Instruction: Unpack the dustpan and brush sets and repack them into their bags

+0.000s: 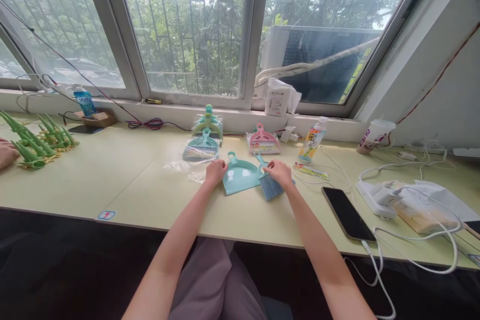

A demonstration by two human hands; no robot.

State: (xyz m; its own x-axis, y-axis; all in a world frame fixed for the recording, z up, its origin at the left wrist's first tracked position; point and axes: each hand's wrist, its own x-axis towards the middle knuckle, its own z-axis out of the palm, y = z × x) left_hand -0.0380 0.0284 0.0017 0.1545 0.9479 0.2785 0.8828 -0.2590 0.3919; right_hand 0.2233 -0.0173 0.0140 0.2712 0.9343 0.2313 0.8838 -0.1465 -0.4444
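Observation:
A light teal dustpan lies on the table in front of me, its handle pointing away. My left hand is closed on the pan's left edge. Beside the pan's right side is a small hand brush with blue-grey bristles and a teal handle. My right hand is closed around the top of the brush, and its fingers partly cover it. Crumpled clear plastic wrap lies left of my left hand. Just beyond it sits a wrapped blue dustpan set.
Behind stand stacked green dustpan sets and a pink set. A drink bottle, a card strip, a phone and white cables are on the right. Far left, another person's hand is near green spiky parts.

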